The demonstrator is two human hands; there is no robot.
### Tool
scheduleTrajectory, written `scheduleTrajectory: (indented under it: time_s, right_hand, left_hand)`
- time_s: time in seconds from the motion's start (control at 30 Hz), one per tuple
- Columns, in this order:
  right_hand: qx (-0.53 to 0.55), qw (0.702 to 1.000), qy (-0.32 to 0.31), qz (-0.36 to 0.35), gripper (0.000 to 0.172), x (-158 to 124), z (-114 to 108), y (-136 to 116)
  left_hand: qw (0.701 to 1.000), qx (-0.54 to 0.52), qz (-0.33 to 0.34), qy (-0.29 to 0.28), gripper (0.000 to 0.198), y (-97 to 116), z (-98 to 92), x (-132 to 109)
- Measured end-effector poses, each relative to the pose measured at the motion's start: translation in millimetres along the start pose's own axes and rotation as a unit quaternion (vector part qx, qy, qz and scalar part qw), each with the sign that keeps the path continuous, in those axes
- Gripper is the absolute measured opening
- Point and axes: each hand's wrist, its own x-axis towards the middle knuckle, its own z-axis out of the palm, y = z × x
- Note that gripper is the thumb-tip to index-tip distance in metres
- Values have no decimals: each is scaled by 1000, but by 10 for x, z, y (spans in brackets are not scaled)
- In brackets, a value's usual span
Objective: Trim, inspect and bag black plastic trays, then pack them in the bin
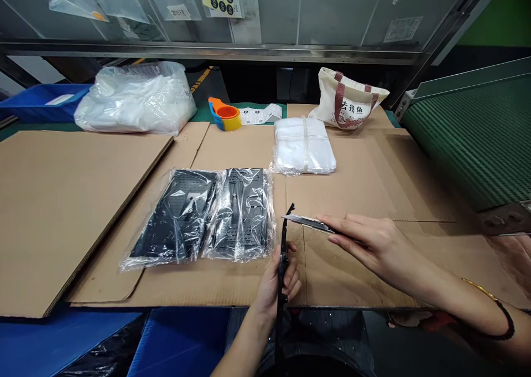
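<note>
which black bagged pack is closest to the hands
The rightmost black item in clear plastic wrap, beside the left hand; the other black wrapped item lies farther left.

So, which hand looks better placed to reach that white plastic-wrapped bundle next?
Probably the right hand: it lies nearer the strapped white plastic bundle, holding just a thin silver strip, while the left hand grips a long black strip upright, lower down.

Between hands: black strip (284, 233) upright in left hand (276, 280); flat silver piece (309, 223) from right hand (373, 244) reaches it, blocking sideways passage
Left side: bagged black panels (199, 216) lie just beside the strip
Right passage: open cardboard sheet (352, 183) behind right hand, as far as white bag bundle (304, 146) and canvas tote bag (346, 100)
Right limit: green conveyor belt (477, 144)
Rear limit: steel rail (207, 52) overhead
</note>
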Motion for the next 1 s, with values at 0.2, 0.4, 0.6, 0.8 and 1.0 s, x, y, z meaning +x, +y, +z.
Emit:
scheduleTrajectory:
  time_s: [0.2,0.4,0.6,0.8,1.0]
  right_hand:
    - [-17,1000,11,-2,34,-15,-4,-2]
    - [12,1000,2,-4,33,-14,-9,-22]
    - [53,998,-43,1,32,-37,-12,-33]
    - [233,960,-148,41,33,-36,-88,-43]
    - [237,942,51,233,37,-170,165,400]
  left_hand:
    - [1000,14,3,2,28,-8,-8,13]
    - [1000,17,6,16,27,-21,-22,13]
    - [1000,10,-4,13,30,-42,-57,12]
    - [998,32,4,46,31,-55,-39,-6]
    - [997,29,13,76,24,-20,23,11]
